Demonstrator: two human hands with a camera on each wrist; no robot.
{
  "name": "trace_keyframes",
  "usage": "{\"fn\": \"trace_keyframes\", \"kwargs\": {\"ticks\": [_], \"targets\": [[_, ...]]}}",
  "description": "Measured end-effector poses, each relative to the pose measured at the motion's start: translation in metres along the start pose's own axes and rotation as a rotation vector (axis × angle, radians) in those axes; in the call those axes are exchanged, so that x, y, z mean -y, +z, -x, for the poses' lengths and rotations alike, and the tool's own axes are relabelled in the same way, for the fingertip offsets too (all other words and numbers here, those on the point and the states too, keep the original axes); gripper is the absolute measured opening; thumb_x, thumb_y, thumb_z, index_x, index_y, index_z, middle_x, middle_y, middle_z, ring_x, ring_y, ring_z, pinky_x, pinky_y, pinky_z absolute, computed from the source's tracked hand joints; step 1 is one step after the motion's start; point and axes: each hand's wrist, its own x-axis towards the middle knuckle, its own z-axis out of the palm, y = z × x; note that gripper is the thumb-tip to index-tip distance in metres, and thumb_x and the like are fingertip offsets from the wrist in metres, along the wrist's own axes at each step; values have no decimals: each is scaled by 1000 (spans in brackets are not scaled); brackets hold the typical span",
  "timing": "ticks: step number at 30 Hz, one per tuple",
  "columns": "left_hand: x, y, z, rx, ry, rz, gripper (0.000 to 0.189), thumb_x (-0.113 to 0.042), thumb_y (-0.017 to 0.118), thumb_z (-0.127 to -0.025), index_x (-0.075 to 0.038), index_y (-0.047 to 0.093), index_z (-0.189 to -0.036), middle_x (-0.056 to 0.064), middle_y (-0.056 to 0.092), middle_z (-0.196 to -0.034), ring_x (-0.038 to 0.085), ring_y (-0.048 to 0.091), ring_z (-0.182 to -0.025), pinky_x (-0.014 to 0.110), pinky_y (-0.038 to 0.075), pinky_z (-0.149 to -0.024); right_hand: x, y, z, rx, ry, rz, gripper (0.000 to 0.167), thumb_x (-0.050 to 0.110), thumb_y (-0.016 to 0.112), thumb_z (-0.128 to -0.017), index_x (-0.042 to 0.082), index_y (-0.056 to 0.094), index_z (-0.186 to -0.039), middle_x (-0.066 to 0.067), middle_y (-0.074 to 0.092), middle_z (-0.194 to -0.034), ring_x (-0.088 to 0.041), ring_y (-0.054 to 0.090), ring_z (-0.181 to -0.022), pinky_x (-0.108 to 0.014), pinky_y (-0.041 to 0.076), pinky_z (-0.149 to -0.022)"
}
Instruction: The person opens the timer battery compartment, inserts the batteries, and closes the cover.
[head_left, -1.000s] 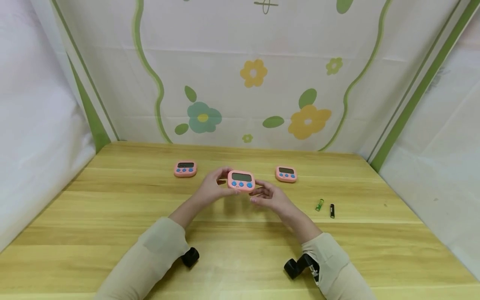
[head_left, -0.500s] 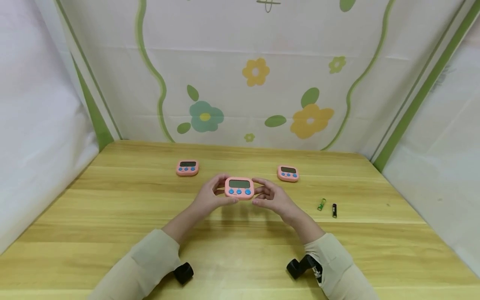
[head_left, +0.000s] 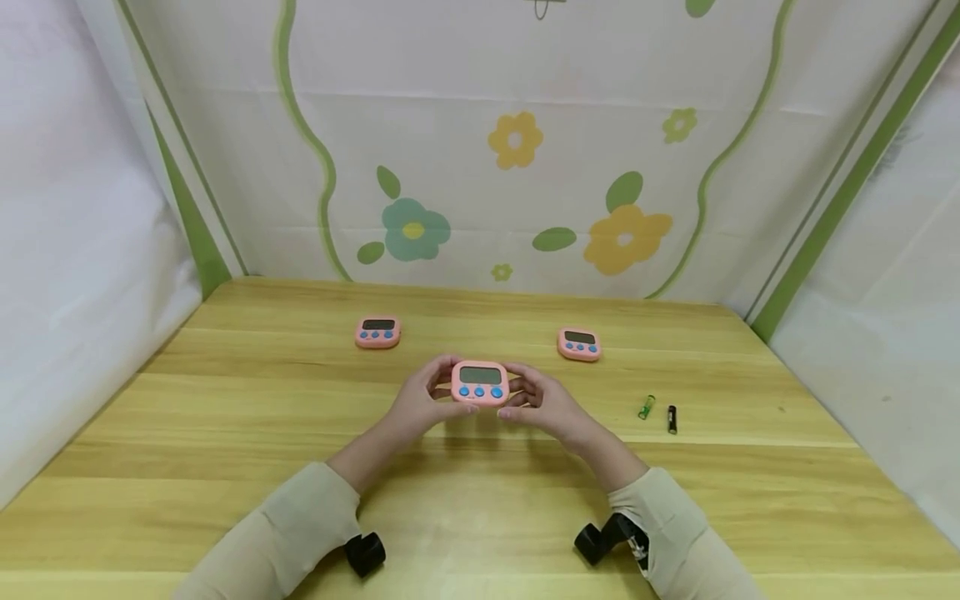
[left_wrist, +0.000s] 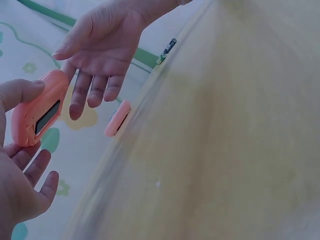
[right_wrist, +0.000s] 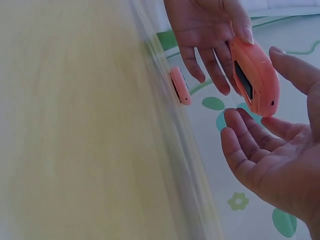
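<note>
The left hand (head_left: 417, 402) pinched the left end of the pink digital timer (head_left: 480, 377) above the desk (head_left: 480, 508). The right hand (head_left: 549, 406) was opposite, fingers loosely extended, index finger touching the timer's right end.

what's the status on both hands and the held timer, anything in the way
Left hand pinches pink timer above table. Right hand: forefinger at its edge, thumb off it. Two other timers, green battery, black battery clear of both hands.
</note>
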Motion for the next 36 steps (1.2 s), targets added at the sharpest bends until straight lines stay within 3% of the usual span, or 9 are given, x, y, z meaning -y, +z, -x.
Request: {"fn": "trace_keyframes", "kwargs": {"ticks": [10,18,21,28,36], "targets": [[2,5,2,22,-10,27,51,1,70,-68,2,46,-114,11,51,-105,28,45,-98,39,41,-85,-3,5,0,-58,-10,54,66,12,67,-75,2,32,-131,-12,44,-111,-24,51,-86,-31,46,-72],[5,8,3,49,-31,54,49,-3,70,-71,0,47,-115,11,51,-107,25,48,-96,28,45,-79,-2,7,2,-64,14,45,71,16,68,-75,3,30,-133,-11,38,-126,-22,51,-90,-31,46,-75],[6,9,3,35,-41,61,50,-5,69,-72,-1,47,-116,11,51,-107,25,47,-97,29,45,-80,-2,7,2,-62,15,40,71,15,68,-75,3,29,-133,-11,37,-127,-22,50,-93,-30,45,-76],[31,7,-4,20,-9,82,60,-19,73,-70,-10,46,-122,5,52,-109,19,48,-98,29,46,-79,3,9,2,-119,46,64,66,10,67,-75,4,34,-131,-10,41,-125,-23,49,-98,-31,43,-79],[32,6,-4,64,1,117,60,-16,65,-77,-9,38,-130,8,46,-122,21,48,-103,28,44,-82,-6,7,0,-163,11,83,65,18,68,-75,2,37,-130,-10,47,-120,-22,48,-102,-31,43,-82]]}}
